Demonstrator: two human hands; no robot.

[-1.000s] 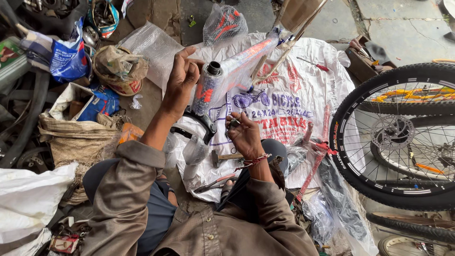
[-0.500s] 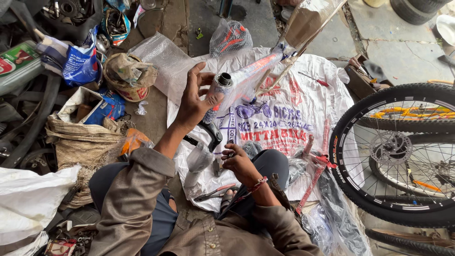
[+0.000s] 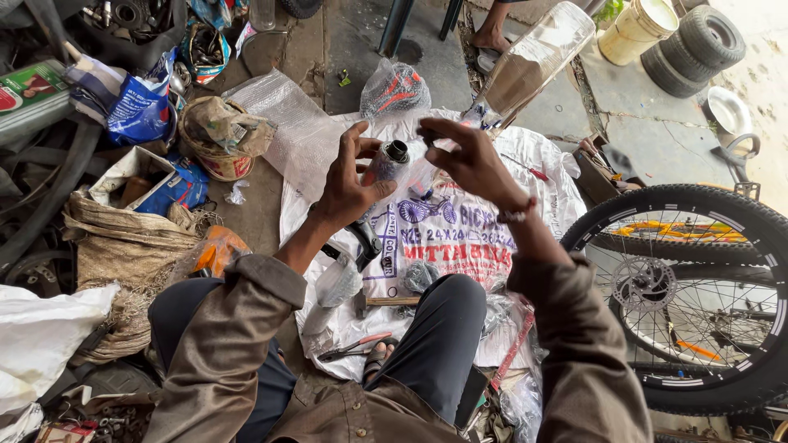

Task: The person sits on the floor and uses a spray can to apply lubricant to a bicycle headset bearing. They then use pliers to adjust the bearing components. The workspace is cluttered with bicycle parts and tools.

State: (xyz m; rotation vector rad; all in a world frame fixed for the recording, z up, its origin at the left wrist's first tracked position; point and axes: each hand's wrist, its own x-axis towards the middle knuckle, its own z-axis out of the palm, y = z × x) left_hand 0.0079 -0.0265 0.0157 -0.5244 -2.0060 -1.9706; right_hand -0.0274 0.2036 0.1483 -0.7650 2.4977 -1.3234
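- A plastic-wrapped bicycle frame tube with a dark open end is held up above the printed white sack spread on the floor, in front of the seated person's knees.
- The tube's long axis runs from its dark open end, pointing up and away from the person, down and towards the lap, where its lower part is lost in loose wrapping.
- The left hand is clenched around the tube from its left side, thumb across the front just under the open end.
- The right hand is held just to the right of that open end and slightly above it, fingers bent and pinched together; whether something small or a fold of clear wrapping is grasped in that grip cannot be told.
- The left hand is thus on the tube, the right hand near but apart from it.
- The rest of the frame is hidden under wrapping and the person's legs.
- A pair of red-handled pliers lies on the sack by the left knee.
- A bicycle wheel with a disc rotor stands to the right, cut off by the frame edge.
- A brown sack and cluttered parts lie to the left.
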